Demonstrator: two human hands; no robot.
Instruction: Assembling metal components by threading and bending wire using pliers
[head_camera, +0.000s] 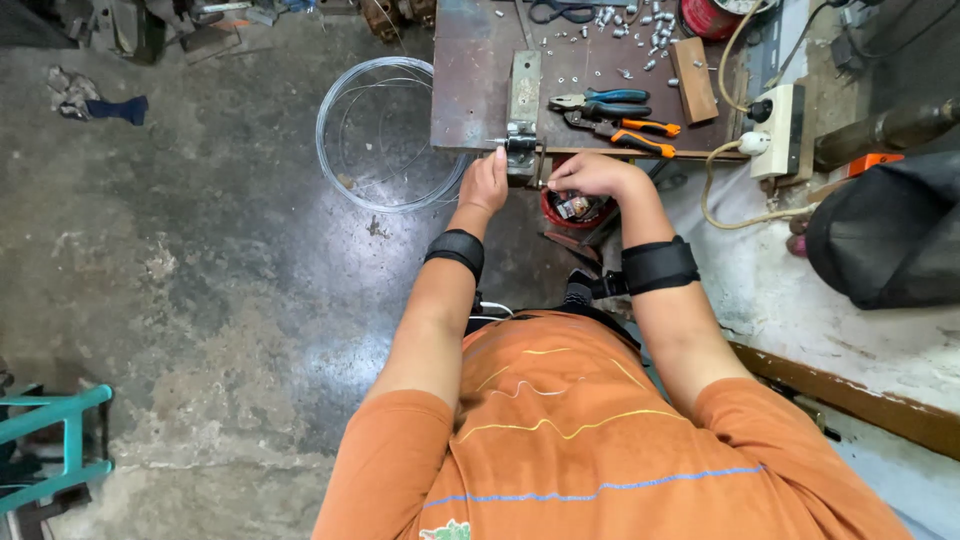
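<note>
Orange shirt (560, 440) fills the bottom of the view, black bands on both forearms. Left hand (484, 184) at the near edge of the workbench (470, 80), fingers curled, thumb up against the handle end of a small vise (520, 145) clamped on that edge; can't tell if it's actually gripping the handle or just pressing on it. Right hand (590, 175) just right of the vise, fingers pinched closed on something small at the bench edge, too small to make out. Under the right hand, on the floor, a red tub (575, 208) with bits in it. Metal bar (524, 88) runs back from the vise across the bench top. Right of it, two pairs of pliers: blue-handled (605, 100), orange-handled (635, 133), lying side by side. Wood block (693, 78) beyond them, loose small metal parts (640, 25) scattered at the far end. White socket box (780, 130) with plug and cable at the bench's right end. Coil of wire (385, 135) on the concrete floor, left of the bench, touching its corner.
</note>
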